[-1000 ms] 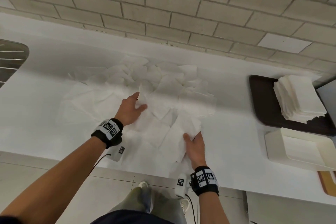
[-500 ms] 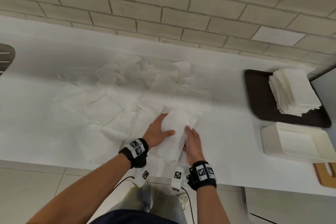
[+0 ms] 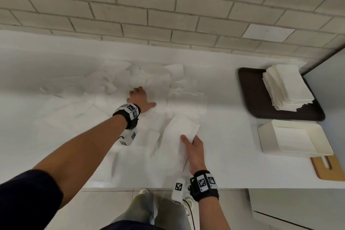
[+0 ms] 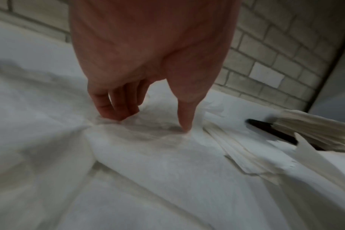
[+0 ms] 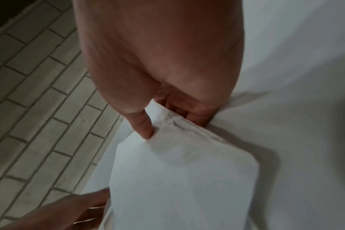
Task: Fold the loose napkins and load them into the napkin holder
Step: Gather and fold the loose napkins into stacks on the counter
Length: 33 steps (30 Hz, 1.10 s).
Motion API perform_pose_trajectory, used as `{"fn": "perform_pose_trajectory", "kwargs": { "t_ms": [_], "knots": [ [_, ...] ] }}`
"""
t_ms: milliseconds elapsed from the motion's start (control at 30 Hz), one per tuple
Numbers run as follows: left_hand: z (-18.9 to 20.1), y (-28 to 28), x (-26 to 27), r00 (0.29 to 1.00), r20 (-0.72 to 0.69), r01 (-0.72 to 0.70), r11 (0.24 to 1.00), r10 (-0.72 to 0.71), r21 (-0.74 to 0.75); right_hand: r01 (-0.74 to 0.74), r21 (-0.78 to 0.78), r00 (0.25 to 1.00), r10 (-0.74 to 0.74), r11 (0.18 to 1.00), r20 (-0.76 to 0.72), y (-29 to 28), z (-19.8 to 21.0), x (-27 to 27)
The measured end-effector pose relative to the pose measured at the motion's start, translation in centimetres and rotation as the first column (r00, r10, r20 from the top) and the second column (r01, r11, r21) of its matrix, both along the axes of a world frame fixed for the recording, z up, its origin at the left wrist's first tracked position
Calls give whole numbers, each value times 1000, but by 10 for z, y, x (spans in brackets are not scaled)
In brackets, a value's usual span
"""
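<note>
— White paper everywhere, so which sheet am I meant to be working?

— The folded napkin (image 3: 183, 127) in your right hand (image 3: 195, 152): thumb on top, fingers tucked under its near edge, lifted just off the countertop (image 3: 229, 142). Keep that pinch close to the crease so the halves don't fan apart on the way over.

— And my left hand (image 3: 140, 98)?

— It sits on the heap of loose napkins (image 3: 104, 87), fingertips (image 4: 116, 112) curled and bunching one sheet, thumb pressed flat beside them (a gathering grip, not yet a lift). Draw up a single layer; thin tissue like this tends to drag its neighbours along.

— Where does the folded one go?

— I'd judge the cream napkin holder (image 3: 295, 139) to your right, empty as far as I can see, just in front of the dark tray (image 3: 250, 91) carrying a stack of folded napkins (image 3: 285, 86). Lay it flat, edges squared.
</note>
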<state>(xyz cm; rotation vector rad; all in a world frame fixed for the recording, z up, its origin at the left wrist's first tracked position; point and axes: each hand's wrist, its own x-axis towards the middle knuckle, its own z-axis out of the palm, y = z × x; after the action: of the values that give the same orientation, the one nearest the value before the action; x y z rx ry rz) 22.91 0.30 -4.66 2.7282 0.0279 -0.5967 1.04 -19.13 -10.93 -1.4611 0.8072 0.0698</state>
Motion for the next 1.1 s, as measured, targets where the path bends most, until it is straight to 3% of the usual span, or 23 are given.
{"fn": "perform_pose_trajectory", "kwargs": {
  "t_ms": [100, 200, 300, 367, 433, 500, 533, 567, 600, 667, 733, 800, 900, 1000, 1100],
  "knots": [
    [-7, -6, 7, 999, -50, -9, 1000, 10, 15, 11, 53, 1000, -12, 999, 24, -6, 5, -5],
    [-14, -13, 0, 996, 77, 45, 998, -42, -41, 2, 10, 1000, -3, 1000, 26, -17, 11, -7],
    [-11, -10, -7, 980, 192, 94, 958, -42, -269, 26, -120, 1000, -27, 992, -5, -36, 12, -7],
    [-1, -4, -12, 975, 222, 93, 904, 2, -418, 3, -300, 997, -24, 954, -68, -49, 17, -6],
    [15, 2, -20, 977, 202, 47, 850, 71, -524, -3, -531, 996, -47, 847, -81, -53, 26, -6],
    [30, 7, -31, 978, 172, 12, 786, 121, -618, 90, -764, 995, -93, 639, 39, -46, 40, -5],
    [36, 9, -37, 979, 147, -3, 737, 138, -676, 143, -805, 990, -76, 575, 122, -39, 49, -2],
    [42, 10, -43, 983, 117, -12, 683, 143, -731, 172, -794, 982, -32, 582, 189, -30, 56, 3],
    [47, 12, -50, 988, 85, -16, 630, 129, -776, 161, -719, 973, 14, 676, 231, -21, 62, 9],
    [56, 13, -63, 997, 21, -20, 545, 69, -838, 43, -431, 970, 66, 901, 234, 1, 79, 21],
    [64, 14, -74, 1000, -17, -27, 488, 24, -873, -98, -151, 964, 131, 984, 233, 22, 97, 29],
    [73, 14, -87, 999, -43, -46, 420, 17, -907, -149, -102, 939, 173, 984, 296, 40, 109, 36],
    [82, 8, -109, 999, -47, -52, 359, 22, -932, 4, -202, 911, 80, 979, 405, 57, 115, 41],
    [70, 2, -122, 1000, -11, -6, 429, -11, -903, 179, -263, 893, -45, 948, 448, 54, 109, 36],
    [49, -1, -123, 998, -59, -61, 501, 21, -863, 292, -323, 911, -159, 900, 379, 31, 98, 16]
  ]
}}
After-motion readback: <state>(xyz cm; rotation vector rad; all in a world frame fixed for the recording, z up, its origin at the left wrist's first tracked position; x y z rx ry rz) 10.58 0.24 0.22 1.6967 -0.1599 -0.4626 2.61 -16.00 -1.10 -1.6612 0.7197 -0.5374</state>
